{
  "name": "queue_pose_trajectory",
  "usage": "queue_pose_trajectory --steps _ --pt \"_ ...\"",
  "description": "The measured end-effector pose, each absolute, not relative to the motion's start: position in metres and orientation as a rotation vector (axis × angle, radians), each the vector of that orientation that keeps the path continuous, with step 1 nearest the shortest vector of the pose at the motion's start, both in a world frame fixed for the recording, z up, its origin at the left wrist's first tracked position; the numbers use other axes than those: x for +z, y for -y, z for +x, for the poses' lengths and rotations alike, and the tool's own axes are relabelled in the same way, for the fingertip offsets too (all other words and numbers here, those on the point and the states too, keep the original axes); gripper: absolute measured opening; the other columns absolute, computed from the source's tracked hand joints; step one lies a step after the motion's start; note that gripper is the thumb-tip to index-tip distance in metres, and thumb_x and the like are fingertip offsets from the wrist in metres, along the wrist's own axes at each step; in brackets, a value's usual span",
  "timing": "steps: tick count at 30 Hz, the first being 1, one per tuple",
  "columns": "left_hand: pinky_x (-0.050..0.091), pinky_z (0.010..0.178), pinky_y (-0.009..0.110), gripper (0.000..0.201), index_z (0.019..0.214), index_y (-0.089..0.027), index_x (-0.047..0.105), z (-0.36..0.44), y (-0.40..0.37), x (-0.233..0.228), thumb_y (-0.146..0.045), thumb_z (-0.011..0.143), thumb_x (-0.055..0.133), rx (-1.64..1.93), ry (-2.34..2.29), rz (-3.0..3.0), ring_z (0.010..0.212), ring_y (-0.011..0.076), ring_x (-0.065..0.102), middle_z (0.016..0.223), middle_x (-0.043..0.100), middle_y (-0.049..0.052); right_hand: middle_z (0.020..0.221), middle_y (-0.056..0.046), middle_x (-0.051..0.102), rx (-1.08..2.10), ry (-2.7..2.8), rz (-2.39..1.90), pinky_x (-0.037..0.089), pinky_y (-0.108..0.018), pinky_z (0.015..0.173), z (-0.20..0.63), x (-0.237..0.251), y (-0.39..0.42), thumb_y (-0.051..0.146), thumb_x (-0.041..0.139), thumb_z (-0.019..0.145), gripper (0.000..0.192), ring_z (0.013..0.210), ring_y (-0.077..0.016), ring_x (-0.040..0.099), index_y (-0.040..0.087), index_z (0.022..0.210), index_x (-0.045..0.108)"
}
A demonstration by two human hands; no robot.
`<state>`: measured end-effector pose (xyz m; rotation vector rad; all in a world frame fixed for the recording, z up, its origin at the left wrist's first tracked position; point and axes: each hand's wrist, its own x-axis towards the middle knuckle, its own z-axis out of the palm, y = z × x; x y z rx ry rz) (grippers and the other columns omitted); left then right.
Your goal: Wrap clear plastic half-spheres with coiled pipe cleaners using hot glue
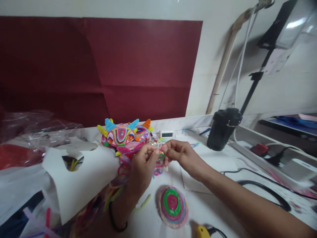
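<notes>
My left hand (143, 163) and my right hand (176, 152) meet above the white table, fingertips pinched together on a small bundle of coloured pipe cleaner (160, 154). Just behind them stand colourful coiled pipe-cleaner figures (121, 135) with blue, yellow and orange horns. A flat round coil (172, 206) in green, pink and purple lies on the table below my hands. Loose pipe cleaners (109, 198) lie in a pile under my left wrist.
A curved white card with cut-out holes (81, 175) stands at left, with plastic bags (37, 132) behind it. A small digital clock (167, 134), a black lamp head (223, 127), black cables (262, 191) and a yellow tool (203, 232) sit around. A dark red sheet (111, 66) covers the wall.
</notes>
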<state>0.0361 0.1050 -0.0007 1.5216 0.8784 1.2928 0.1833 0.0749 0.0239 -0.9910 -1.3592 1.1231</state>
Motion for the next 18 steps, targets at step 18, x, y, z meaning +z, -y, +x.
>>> queue_pose_trajectory --steps 18 --pt "0.042 0.07 0.028 0.014 0.074 -0.021 0.065 0.028 -0.096 0.02 -0.017 0.084 0.056 1.378 -0.758 2.255 0.074 0.0184 0.055 0.076 0.058 0.002 0.078 -0.004 0.065 0.696 1.629 -1.021 0.045 -0.033 0.071 0.202 0.025 -0.06 0.043 0.066 0.083 0.023 0.075 -0.0192 0.058 0.02 0.08 0.067"
